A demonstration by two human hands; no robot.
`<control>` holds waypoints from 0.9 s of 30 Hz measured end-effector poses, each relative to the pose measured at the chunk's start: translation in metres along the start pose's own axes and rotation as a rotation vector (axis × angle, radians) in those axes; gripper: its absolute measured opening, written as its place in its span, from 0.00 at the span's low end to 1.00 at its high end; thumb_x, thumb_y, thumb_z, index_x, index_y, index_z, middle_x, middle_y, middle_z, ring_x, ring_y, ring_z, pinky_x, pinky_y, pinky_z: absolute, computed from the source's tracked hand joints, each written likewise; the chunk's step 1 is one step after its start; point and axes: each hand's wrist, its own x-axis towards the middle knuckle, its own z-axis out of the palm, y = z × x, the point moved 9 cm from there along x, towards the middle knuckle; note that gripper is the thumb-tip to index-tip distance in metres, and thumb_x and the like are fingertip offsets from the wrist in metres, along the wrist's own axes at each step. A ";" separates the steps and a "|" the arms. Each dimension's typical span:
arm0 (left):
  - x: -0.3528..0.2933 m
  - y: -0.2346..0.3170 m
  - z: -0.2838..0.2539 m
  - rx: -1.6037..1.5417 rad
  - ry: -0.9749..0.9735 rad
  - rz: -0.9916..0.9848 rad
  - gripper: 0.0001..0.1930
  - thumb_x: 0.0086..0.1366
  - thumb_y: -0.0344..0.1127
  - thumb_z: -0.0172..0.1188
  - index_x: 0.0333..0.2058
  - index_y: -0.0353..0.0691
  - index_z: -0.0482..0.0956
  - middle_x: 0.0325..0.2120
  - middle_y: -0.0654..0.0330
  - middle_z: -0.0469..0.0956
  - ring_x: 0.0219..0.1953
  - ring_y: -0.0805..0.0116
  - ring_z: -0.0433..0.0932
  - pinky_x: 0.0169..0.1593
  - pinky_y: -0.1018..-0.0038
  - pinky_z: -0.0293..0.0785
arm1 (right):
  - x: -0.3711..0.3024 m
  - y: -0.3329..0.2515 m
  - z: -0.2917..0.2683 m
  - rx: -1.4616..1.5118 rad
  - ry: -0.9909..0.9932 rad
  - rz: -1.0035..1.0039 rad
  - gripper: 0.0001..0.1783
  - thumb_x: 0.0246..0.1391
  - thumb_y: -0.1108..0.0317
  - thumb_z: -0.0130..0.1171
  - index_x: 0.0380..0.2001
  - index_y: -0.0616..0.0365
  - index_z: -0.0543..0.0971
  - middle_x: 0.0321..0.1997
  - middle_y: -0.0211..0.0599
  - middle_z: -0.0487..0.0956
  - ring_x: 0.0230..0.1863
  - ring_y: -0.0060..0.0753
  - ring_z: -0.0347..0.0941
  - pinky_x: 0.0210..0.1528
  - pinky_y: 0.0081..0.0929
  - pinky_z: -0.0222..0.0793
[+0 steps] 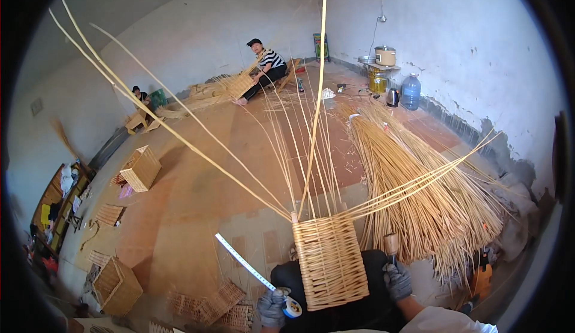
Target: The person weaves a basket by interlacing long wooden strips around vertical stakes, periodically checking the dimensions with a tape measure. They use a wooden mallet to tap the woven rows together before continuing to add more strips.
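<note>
A woven wicker panel (332, 267) rests upright on my lap, with long loose willow rods (316, 111) rising and fanning out from its top edge. To its left, my left hand (271, 309), in a grey glove, is closed on a tape measure (292, 307). The white blade (242, 260) sticks out from it, up and to the left. On the panel's right side my right hand (398, 282), also gloved, is closed around a tool with a wooden handle (391, 243). The tool's working end is hidden.
A large bundle of willow rods (413, 195) lies on the floor at right. Wicker baskets (141, 168) and flat woven pieces (218, 303) lie at left. Farther back, a person (266, 69) sits weaving, and another person (141, 96) sits by the left wall. A water bottle (411, 91) stands by the right wall.
</note>
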 end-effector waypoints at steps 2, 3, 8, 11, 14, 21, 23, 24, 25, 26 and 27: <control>-0.002 0.002 0.000 -0.019 0.027 -0.019 0.16 0.55 0.45 0.56 0.26 0.36 0.76 0.19 0.64 0.74 0.19 0.80 0.68 0.23 0.84 0.64 | -0.001 -0.007 0.002 -0.010 0.010 -0.029 0.11 0.49 0.63 0.49 0.20 0.58 0.72 0.12 0.24 0.64 0.13 0.16 0.58 0.15 0.16 0.52; -0.002 0.004 0.001 -0.023 0.029 -0.018 0.17 0.54 0.46 0.58 0.26 0.35 0.77 0.17 0.66 0.72 0.18 0.82 0.66 0.22 0.85 0.61 | -0.001 -0.007 0.003 0.017 0.009 -0.010 0.11 0.49 0.63 0.49 0.20 0.58 0.72 0.12 0.24 0.64 0.13 0.16 0.58 0.15 0.16 0.52; -0.001 0.007 0.002 -0.047 0.039 -0.075 0.18 0.53 0.47 0.59 0.25 0.34 0.77 0.17 0.66 0.72 0.18 0.82 0.66 0.22 0.85 0.61 | -0.001 -0.006 0.006 0.061 0.001 0.026 0.12 0.50 0.62 0.49 0.20 0.58 0.72 0.12 0.24 0.64 0.13 0.16 0.57 0.15 0.16 0.52; -0.001 0.006 0.002 -0.047 0.028 -0.082 0.18 0.53 0.47 0.59 0.25 0.34 0.77 0.18 0.65 0.73 0.18 0.81 0.67 0.22 0.85 0.62 | -0.001 -0.004 0.004 0.000 0.021 0.018 0.12 0.50 0.62 0.48 0.20 0.58 0.72 0.12 0.24 0.64 0.13 0.15 0.57 0.15 0.16 0.52; 0.000 0.005 0.002 -0.079 0.031 -0.047 0.17 0.53 0.46 0.59 0.24 0.34 0.76 0.18 0.64 0.73 0.19 0.81 0.67 0.24 0.85 0.63 | -0.001 -0.014 0.001 -0.113 0.053 -0.119 0.12 0.51 0.61 0.48 0.21 0.58 0.71 0.12 0.24 0.64 0.13 0.15 0.57 0.14 0.16 0.51; 0.004 0.003 -0.001 -0.032 0.034 -0.027 0.17 0.55 0.46 0.56 0.24 0.35 0.75 0.20 0.60 0.75 0.20 0.78 0.69 0.24 0.83 0.65 | 0.004 0.011 0.003 0.095 0.000 0.005 0.10 0.51 0.63 0.48 0.25 0.58 0.72 0.15 0.23 0.65 0.14 0.15 0.57 0.15 0.14 0.52; 0.003 0.002 0.002 0.016 -0.009 -0.048 0.17 0.56 0.46 0.55 0.24 0.35 0.75 0.19 0.61 0.74 0.19 0.79 0.69 0.23 0.83 0.65 | 0.005 0.024 -0.006 -0.006 0.073 0.069 0.11 0.51 0.63 0.48 0.24 0.59 0.73 0.15 0.25 0.66 0.14 0.17 0.58 0.16 0.17 0.54; 0.003 0.003 0.001 -0.002 -0.003 -0.042 0.17 0.56 0.46 0.55 0.24 0.35 0.75 0.19 0.61 0.74 0.19 0.79 0.69 0.23 0.83 0.65 | 0.006 0.023 -0.005 -0.029 0.049 0.023 0.11 0.51 0.63 0.48 0.24 0.59 0.73 0.15 0.25 0.66 0.14 0.17 0.58 0.16 0.17 0.54; 0.001 0.003 0.000 0.016 0.001 -0.056 0.17 0.56 0.46 0.55 0.24 0.35 0.75 0.19 0.62 0.74 0.19 0.79 0.69 0.23 0.83 0.65 | 0.008 0.023 -0.004 -0.036 0.029 -0.008 0.11 0.51 0.63 0.47 0.24 0.59 0.73 0.15 0.26 0.66 0.14 0.17 0.58 0.17 0.18 0.55; 0.001 0.005 0.001 0.043 -0.004 -0.051 0.16 0.57 0.45 0.54 0.24 0.35 0.75 0.19 0.62 0.75 0.19 0.79 0.69 0.23 0.83 0.65 | 0.008 0.025 -0.006 -0.019 0.037 0.000 0.12 0.51 0.62 0.47 0.23 0.59 0.73 0.15 0.28 0.66 0.14 0.18 0.59 0.17 0.19 0.56; 0.000 0.006 0.000 0.033 0.007 -0.056 0.16 0.57 0.45 0.54 0.24 0.35 0.75 0.19 0.62 0.75 0.19 0.79 0.69 0.23 0.83 0.65 | 0.009 0.022 -0.003 -0.037 0.003 -0.050 0.12 0.51 0.62 0.47 0.23 0.59 0.73 0.15 0.28 0.66 0.14 0.18 0.59 0.17 0.19 0.56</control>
